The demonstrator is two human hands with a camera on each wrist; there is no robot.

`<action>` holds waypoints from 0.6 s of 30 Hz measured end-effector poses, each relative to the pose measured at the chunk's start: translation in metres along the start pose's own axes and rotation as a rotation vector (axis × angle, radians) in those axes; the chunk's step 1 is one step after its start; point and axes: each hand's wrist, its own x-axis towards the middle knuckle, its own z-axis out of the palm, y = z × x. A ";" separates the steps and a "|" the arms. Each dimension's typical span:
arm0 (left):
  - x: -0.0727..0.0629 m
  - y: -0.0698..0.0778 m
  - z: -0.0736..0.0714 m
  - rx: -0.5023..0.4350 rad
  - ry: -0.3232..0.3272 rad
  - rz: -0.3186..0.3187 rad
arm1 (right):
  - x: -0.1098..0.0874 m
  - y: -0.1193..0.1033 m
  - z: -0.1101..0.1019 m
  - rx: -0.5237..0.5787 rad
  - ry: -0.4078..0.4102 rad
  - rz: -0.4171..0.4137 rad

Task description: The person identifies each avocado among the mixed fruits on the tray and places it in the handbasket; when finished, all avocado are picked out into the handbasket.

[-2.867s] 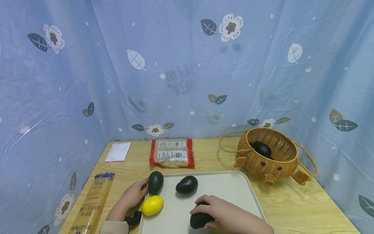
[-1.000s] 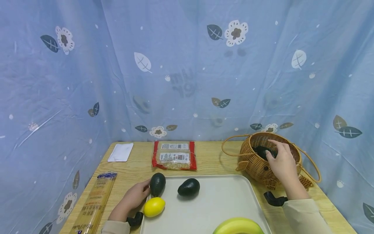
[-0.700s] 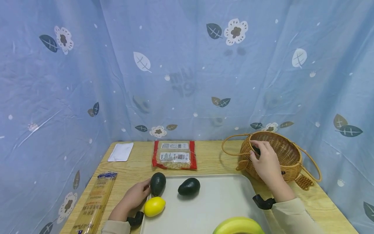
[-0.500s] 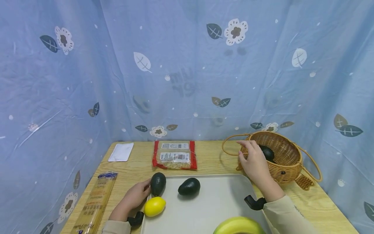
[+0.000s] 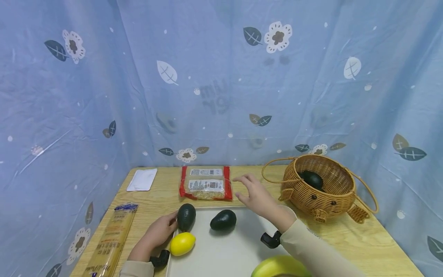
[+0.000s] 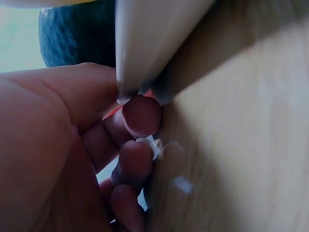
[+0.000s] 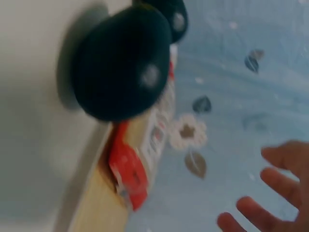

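My left hand (image 5: 160, 232) pinches the left rim of a pale tray (image 5: 228, 252); in the left wrist view its thumb lies against the tray edge (image 6: 145, 43) with curled fingers below. Beside that hand, one avocado (image 5: 186, 217) and a yellow lemon (image 5: 182, 244) sit on the tray. A second avocado (image 5: 223, 220) lies further right, large in the right wrist view (image 7: 120, 67). My right hand (image 5: 258, 197), fingers spread and holding nothing, hovers over the tray's back edge. A dark avocado (image 5: 312, 179) is inside the wicker basket (image 5: 325, 202).
Yellow-green banana (image 5: 281, 265) at the tray's front, partly cut off by the frame. Behind the tray lies a red-edged food packet (image 5: 206, 186). A long pasta packet (image 5: 112, 240) and a white sheet (image 5: 142, 179) are at left. Blue curtains (image 5: 207, 77) surround the table.
The right hand gripped an avocado over the tray at first, then was at the basket with spread fingers. It has since swung left, without the avocado, back above the tray. My left hand stays put.
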 end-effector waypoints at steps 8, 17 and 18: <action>0.001 -0.001 0.000 -0.010 -0.002 -0.013 | 0.005 -0.014 0.033 -0.087 -0.424 -0.126; 0.001 -0.001 0.000 -0.001 -0.004 -0.004 | 0.004 -0.010 0.055 -0.114 -0.617 -0.166; 0.001 -0.001 0.000 -0.001 -0.006 -0.005 | 0.004 -0.010 0.055 -0.111 -0.632 -0.173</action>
